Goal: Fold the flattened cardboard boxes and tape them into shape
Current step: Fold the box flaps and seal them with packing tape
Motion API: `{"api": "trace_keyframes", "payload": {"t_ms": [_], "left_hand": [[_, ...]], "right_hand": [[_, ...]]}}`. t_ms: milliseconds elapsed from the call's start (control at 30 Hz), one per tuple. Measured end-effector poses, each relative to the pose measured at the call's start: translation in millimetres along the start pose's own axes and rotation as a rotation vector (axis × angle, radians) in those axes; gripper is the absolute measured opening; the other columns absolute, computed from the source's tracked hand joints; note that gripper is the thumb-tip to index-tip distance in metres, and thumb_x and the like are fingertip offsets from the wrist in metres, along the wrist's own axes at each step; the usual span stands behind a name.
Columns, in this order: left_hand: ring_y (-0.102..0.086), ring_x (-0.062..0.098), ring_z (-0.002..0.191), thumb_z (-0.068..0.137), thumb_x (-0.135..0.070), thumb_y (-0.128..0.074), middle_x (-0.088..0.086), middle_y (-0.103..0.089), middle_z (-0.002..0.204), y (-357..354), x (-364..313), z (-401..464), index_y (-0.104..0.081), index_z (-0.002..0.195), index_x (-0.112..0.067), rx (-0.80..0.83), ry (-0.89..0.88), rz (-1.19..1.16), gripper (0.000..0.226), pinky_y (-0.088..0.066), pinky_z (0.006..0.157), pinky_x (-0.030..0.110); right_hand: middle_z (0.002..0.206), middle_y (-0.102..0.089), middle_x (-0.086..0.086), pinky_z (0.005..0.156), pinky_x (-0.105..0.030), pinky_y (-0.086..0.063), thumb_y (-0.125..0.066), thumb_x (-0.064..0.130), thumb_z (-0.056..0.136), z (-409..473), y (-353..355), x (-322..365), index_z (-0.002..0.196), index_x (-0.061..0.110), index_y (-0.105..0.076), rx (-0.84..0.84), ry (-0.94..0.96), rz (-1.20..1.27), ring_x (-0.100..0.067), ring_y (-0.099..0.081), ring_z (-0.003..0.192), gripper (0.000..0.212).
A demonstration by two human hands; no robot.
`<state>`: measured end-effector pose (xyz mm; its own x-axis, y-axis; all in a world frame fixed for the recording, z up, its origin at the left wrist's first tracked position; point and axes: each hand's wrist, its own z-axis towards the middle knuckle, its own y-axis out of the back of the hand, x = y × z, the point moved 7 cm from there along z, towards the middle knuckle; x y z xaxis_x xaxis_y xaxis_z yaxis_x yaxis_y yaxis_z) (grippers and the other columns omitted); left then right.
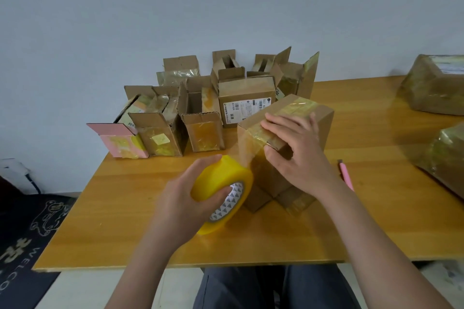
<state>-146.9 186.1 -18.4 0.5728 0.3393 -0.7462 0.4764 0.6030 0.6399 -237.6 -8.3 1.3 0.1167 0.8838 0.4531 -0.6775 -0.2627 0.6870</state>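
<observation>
Cardboard fills most of the wooden table (364, 221). The box I am working on, a tall cardboard box (324, 118), stands near the middle of the table, its taped top tilted toward me and its lower flaps splayed on the wood. My right hand (298, 148) lies over the near top edge of that box, fingers spread flat on the tape across the top and thumb pressing the front face just below the edge. My left hand (185, 198) grips the yellow tape roll (226, 193), fingers curled into its core and thumb over the outer rim, holding it just in front of the box above the table. A clear strip of tape (247, 148) runs from the roll up to the box's near top edge.

Toward the far edge stands a cluster of open taped boxes (200, 113), one of them pink at the left end. Two larger wrapped parcels (434, 85) sit at the right edge. A pink pen (346, 175) lies just right of my right wrist.
</observation>
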Motion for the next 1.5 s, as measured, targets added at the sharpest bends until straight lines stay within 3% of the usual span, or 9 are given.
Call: {"api": "trace_keyframes", "payload": {"t_ms": [133, 233, 367, 733, 900, 1100, 1333, 1433, 1500], "left_hand": [[-0.051, 0.005, 0.098, 0.065, -0.08, -0.044, -0.02, -0.046, 0.118, 0.5, -14.5, 12.8, -0.048, 0.124, -0.048, -0.015, -0.032, 0.145, 0.067, -0.05, 0.072, 0.02], [-0.052, 0.001, 0.093, 0.079, -0.068, -0.049, -0.018, -0.049, 0.11, 0.3, -25.3, 27.9, -0.055, 0.111, -0.033, -0.035, -0.042, 0.167, 0.047, -0.039, 0.069, 0.013], [-0.054, 0.002, 0.1, 0.09, -0.046, -0.06, -0.019, -0.057, 0.101, -7.3, -24.8, 47.1, -0.056, 0.101, -0.029, 0.03, 0.019, 0.118, 0.021, -0.037, 0.073, 0.01], [-0.051, 0.003, 0.088, 0.088, -0.049, -0.063, -0.013, -0.054, 0.096, -8.4, -16.5, 51.6, -0.054, 0.099, -0.029, 0.142, 0.134, 0.294, 0.025, -0.039, 0.066, 0.015], [-0.054, 0.001, 0.089, 0.088, -0.052, -0.06, -0.014, -0.059, 0.099, -3.0, -11.8, 48.6, -0.058, 0.1, -0.031, 0.13, 0.146, 0.212, 0.024, -0.044, 0.069, 0.019], [-0.056, 0.003, 0.099, 0.095, -0.033, -0.058, -0.017, -0.059, 0.108, -10.7, -30.2, 54.2, -0.059, 0.111, -0.029, 0.108, 0.019, 0.169, 0.016, -0.043, 0.074, 0.012], [-0.057, 0.0, 0.103, 0.099, -0.028, -0.055, -0.015, -0.065, 0.109, -13.6, -29.2, 56.0, -0.067, 0.116, -0.026, 0.194, -0.005, 0.174, 0.021, -0.044, 0.083, 0.013], [-0.057, 0.0, 0.101, 0.098, -0.028, -0.057, -0.014, -0.066, 0.108, -14.5, -29.5, 57.6, -0.068, 0.115, -0.026, 0.18, -0.006, 0.173, 0.021, -0.045, 0.082, 0.016], [-0.057, -0.001, 0.098, 0.097, -0.028, -0.057, -0.014, -0.066, 0.106, -15.3, -30.9, 58.7, -0.068, 0.114, -0.026, 0.169, -0.017, 0.183, 0.02, -0.044, 0.079, 0.015]], "right_hand": [[0.142, -0.05, 0.013, 0.117, -0.031, 0.016, -0.04, 0.05, 0.084, 1.7, 1.5, -3.9, 0.131, 0.024, -0.059, -0.046, -0.042, 0.075, -0.008, -0.03, 0.138, 0.057], [0.136, -0.055, 0.015, 0.121, -0.042, 0.006, -0.043, 0.058, 0.085, 2.4, 3.2, -2.2, 0.123, 0.026, -0.064, -0.099, -0.065, 0.071, -0.008, -0.036, 0.134, 0.054], [0.127, -0.062, 0.011, 0.12, -0.042, 0.001, -0.052, 0.072, 0.079, 3.4, 2.7, -1.4, 0.109, 0.024, -0.066, -0.223, -0.127, -0.022, -0.013, -0.045, 0.125, 0.058], [0.12, -0.066, 0.003, 0.117, -0.058, -0.012, -0.068, 0.054, 0.077, 8.3, -4.7, 2.0, 0.101, 0.017, -0.066, -0.238, -0.092, -0.034, -0.023, -0.052, 0.118, 0.044], [0.12, -0.066, 0.004, 0.117, -0.056, -0.013, -0.063, 0.068, 0.073, 10.7, -6.8, -1.5, 0.1, 0.019, -0.064, -0.224, -0.091, -0.091, -0.022, -0.052, 0.118, 0.056], [0.118, -0.067, 0.0, 0.115, -0.055, -0.014, -0.083, 0.041, 0.07, 9.5, -6.3, 2.9, 0.103, 0.014, -0.065, -0.24, -0.086, -0.1, -0.027, -0.054, 0.115, 0.046], [0.126, -0.064, -0.001, 0.117, -0.055, -0.006, -0.074, 0.05, 0.074, 12.0, -4.3, 2.4, 0.11, 0.014, -0.066, -0.131, -0.065, -0.048, -0.027, -0.051, 0.123, 0.051], [0.141, -0.052, 0.012, 0.119, -0.047, -0.007, -0.066, 0.049, 0.086, 7.8, 15.0, 1.2, 0.124, 0.021, -0.063, -0.064, -0.086, 0.143, -0.012, -0.037, 0.138, 0.047], [0.134, -0.056, 0.016, 0.116, -0.038, -0.023, -0.062, 0.034, 0.094, -5.9, 46.1, -6.4, 0.121, 0.021, -0.066, -0.225, -0.101, 0.296, -0.002, -0.039, 0.135, 0.03]]}}
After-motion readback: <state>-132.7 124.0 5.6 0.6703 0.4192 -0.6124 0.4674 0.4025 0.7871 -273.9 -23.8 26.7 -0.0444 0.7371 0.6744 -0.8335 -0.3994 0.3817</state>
